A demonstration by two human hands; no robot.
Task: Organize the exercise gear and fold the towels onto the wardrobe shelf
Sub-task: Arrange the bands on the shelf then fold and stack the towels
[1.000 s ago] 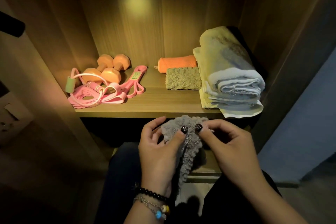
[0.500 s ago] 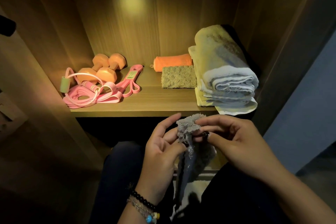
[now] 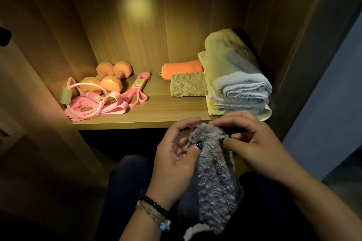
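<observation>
A brown wood-grain wardrobe fills the view, lit by a warm round glow on its back panel, with a blue-grey wall to the right. Its wooden shelf carries a tall stack of folded pale yellow and white towels at the right end; just beside the stack lie a small folded olive-green textured cloth and, behind it, a rolled orange towel. At the left end sit two orange dumbbells, with flat pink resistance bands and a pink skipping rope with a green foam grip piled in front of them.

Below the shelf's front edge, a fluffy grey towel hangs between the hands. The left hand pinches its upper left edge, thumb pressing the front. The right hand pinches the upper right edge, fingers curled over the top. A beaded bracelet circles the left wrist.
</observation>
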